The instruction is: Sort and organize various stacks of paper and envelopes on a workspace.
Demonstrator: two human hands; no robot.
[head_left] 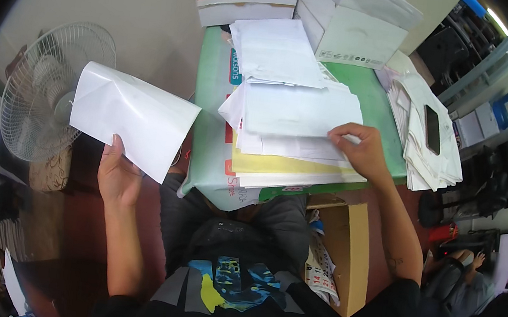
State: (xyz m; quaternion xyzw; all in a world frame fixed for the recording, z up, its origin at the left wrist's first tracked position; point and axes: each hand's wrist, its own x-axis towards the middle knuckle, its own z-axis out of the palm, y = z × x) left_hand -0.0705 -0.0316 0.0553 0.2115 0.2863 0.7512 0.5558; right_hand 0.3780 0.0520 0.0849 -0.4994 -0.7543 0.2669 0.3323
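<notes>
A white sheet of paper [134,114], bent over at its far left, is gripped along its lower edge by my left hand [120,176], out past the table's left side. My right hand [362,149] pinches the near right corner of a white sheet [301,112] on the paper pile. Under that sheet lie more white papers, a yellow sheet [291,165] and further white sheets [303,179] at the near edge. Another stack of white papers [275,50] overlaps the pile's far end. What is under the right fingertips is partly hidden.
Two paper-filled white boxes [357,36] [244,14] stand at the table's back. A smartphone [432,129] rests on folded papers [412,153] at the right edge. A fan [50,88] stands left; a cardboard box [355,259] sits below right. Another person [470,282] sits far right.
</notes>
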